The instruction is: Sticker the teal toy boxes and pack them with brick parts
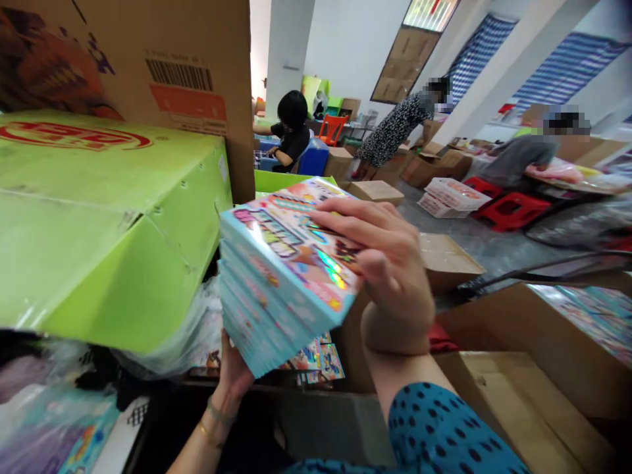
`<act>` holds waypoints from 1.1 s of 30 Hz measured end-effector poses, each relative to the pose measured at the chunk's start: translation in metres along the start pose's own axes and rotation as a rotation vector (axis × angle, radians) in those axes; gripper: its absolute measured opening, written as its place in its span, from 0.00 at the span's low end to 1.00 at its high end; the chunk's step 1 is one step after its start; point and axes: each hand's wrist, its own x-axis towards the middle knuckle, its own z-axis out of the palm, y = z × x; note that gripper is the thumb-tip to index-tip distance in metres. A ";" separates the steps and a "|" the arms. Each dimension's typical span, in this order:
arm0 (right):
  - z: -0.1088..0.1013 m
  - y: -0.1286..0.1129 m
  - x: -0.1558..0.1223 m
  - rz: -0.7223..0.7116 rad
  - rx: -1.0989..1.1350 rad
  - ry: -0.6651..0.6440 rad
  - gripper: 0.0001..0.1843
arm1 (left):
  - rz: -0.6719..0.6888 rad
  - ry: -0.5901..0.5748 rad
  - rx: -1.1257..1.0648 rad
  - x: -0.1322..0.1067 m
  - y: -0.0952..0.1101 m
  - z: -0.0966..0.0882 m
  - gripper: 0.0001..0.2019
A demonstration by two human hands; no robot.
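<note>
Stack of blue boxed sets (281, 276): in mid-air in front of me, centre of view, clamped between both hands. My left hand (233, 374) is under the near lower corner with the palm cupping the base; its fingers are hidden behind the pile. My right hand (390, 270) lies on the glossy top cover, fingers together and flat, reaching left across it, pressing down against the left.

The pile is tilted, its covers facing up and toward me. It lies left of my right wrist and above my left. A green carton (108, 230) is just beside it on the left, and loose packs (320, 361) lie below. A brown carton (518, 408) sits near right, apart. My right hand covers more of the pile.
</note>
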 end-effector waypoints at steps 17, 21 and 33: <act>-0.193 0.008 -0.002 0.558 0.020 -0.069 0.32 | -0.518 0.168 0.181 -0.007 0.023 0.171 0.20; -0.258 0.003 -0.029 0.683 0.013 -0.093 0.27 | -0.625 0.213 0.203 -0.015 0.001 0.190 0.19; -0.307 0.123 -0.136 0.560 0.057 -0.153 0.33 | -0.353 0.509 0.172 0.087 -0.168 0.221 0.25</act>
